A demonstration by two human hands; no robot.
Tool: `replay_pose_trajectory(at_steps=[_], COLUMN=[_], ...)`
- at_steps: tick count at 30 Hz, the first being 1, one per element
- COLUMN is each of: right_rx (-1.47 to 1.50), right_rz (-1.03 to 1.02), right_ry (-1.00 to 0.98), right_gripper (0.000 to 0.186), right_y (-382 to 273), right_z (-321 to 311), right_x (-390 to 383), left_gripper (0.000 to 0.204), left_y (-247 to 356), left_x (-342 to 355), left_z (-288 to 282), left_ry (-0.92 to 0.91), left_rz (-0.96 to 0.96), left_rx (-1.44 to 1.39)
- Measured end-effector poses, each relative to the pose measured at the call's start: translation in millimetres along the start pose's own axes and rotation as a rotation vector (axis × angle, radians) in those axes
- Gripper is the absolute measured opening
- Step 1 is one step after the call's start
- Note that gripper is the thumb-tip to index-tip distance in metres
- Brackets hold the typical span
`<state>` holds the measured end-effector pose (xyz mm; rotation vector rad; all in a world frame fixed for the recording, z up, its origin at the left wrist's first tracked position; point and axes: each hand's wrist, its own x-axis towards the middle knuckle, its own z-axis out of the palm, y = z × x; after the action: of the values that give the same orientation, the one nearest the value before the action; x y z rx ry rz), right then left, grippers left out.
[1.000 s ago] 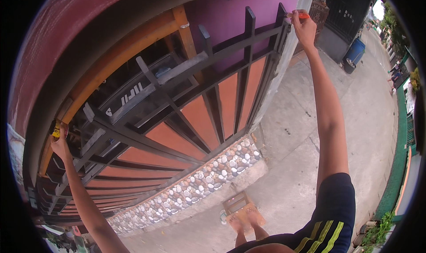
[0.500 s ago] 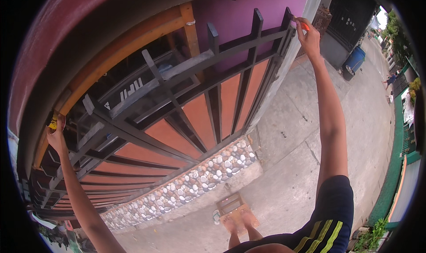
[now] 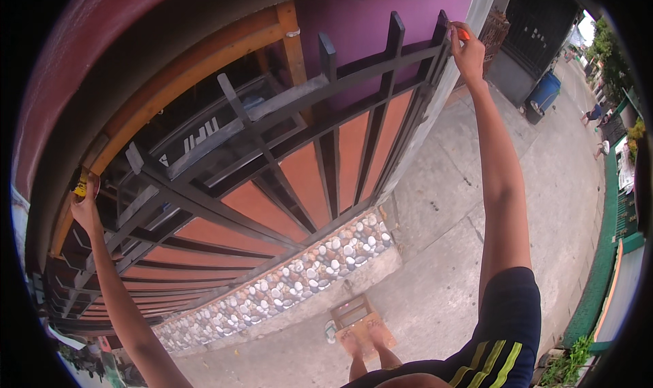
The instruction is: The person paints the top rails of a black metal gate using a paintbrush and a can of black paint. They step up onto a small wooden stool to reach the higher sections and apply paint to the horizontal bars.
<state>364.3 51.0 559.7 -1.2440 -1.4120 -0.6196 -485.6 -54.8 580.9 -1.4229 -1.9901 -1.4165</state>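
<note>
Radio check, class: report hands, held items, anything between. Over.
Left hand gripping yellow-and-black item, possibly tape measure. Right hand pinching orange item beside end picket. Black picket fence stretches between.

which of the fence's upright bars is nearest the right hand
The rightmost upright bar, at the right end of the fence: its top is right by the right hand, while the others all stand farther left.

One held item (image 3: 81, 187) is yellow-and-black, the railing (image 3: 262, 145) black, the wall (image 3: 391, 4) purple, the navy sleeve (image 3: 515, 301) yellow-striped.
</note>
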Motion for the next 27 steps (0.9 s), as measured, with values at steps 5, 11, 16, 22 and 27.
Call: replay_pose_trajectory(at_steps=[5, 11, 16, 22, 27], right_rx=[0.009, -0.008, 0.014, -0.047, 0.038], right_rz=[-0.055, -0.001, -0.069, 0.012, 0.005], right_ry=[0.038, 0.025, 0.088, 0.09, 0.127], right_gripper=[0.017, 0.018, 0.017, 0.017, 0.017], right_y=[4, 1, 4, -7, -13], right_z=[-3, -5, 2, 0, 5], right_x=[-8, -12, -9, -1, 5], left_gripper=[0.053, 0.054, 0.055, 0.055, 0.055], left_y=[7, 9, 13, 11, 12], left_x=[-1, -3, -4, -4, -3], left_z=[-3, -3, -1, -1, -2], left_ry=[0.005, -0.002, -0.003, 0.001, 0.02], left_rz=[0.043, 0.039, 0.035, 0.029, 0.033], left_rx=[-0.049, -0.08, -0.032, -0.074, -0.059])
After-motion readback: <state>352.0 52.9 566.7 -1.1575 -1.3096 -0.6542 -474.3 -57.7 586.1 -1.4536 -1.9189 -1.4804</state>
